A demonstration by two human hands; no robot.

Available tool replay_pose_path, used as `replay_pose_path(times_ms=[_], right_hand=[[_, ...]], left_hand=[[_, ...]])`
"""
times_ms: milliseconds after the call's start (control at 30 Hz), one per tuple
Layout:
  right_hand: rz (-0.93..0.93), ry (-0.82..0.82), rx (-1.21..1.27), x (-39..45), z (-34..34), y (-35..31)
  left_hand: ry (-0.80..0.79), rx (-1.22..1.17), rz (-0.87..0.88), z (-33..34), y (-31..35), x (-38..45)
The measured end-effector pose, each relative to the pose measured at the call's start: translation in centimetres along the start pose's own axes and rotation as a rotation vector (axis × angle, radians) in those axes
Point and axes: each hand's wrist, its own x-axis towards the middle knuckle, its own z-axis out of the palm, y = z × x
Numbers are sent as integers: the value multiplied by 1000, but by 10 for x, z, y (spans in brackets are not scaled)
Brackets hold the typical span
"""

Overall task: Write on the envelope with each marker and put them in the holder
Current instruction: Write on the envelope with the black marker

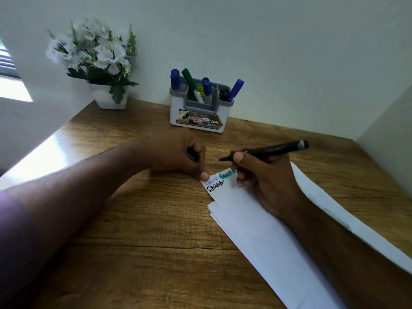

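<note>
A white envelope (263, 230) lies on the wooden desk, with blue, green and black words written at its top left corner. My right hand (265, 177) rests on it and grips an uncapped black marker (276, 149), tip raised off the paper and pointing left. My left hand (180, 156) is closed around a small black cap, its thumb pressing the envelope's corner. At the back stands a white and grey holder (198, 117) with three blue markers (206, 86), a green marker (189, 80) and a black one inside.
A white pot of white flowers (98, 61) stands at the back left by the wall. More white sheets (214, 210) lie under the envelope. A wall closes the desk (142, 219) on the right side.
</note>
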Motion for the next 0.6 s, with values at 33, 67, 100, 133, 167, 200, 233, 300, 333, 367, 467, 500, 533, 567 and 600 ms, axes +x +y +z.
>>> replay_pose_path(times_ms=[33,67,100,133,167,200,233,300,333,367,467,500,533,567,600], right_hand=[[23,-16,86,0,-1,1],[43,-37,158,1,-2,1],[60,-58,214,2,-2,1],[67,-66,245,2,-3,1],[64,-71,258,3,-3,0],[46,-72,258,3,-4,0],[21,-74,250,3,-4,0],[-29,-73,218,4,-4,-1],[-41,-75,202,4,-4,0],[-40,-80,185,4,-4,0],[-43,-92,130,3,-3,1],[-46,-100,118,3,-2,1],[-51,-108,103,3,-2,1],[-62,-114,72,3,-1,1],[-81,-123,16,1,-1,0]], left_hand=[[84,-67,5,1,1,-2],[184,-151,17,3,4,-3],[275,-249,28,6,7,-4],[341,-358,36,9,11,-4],[381,-461,33,13,15,-2],[400,-541,20,17,18,-1],[400,-585,-1,21,21,1],[364,-596,-34,27,24,4],[346,-590,-43,28,24,4],[333,-580,-53,28,24,4],[316,-523,-57,28,24,2],[313,-494,-49,28,25,2],[314,-467,-40,29,26,2],[319,-451,-28,30,27,1],[327,-451,-18,31,27,1]])
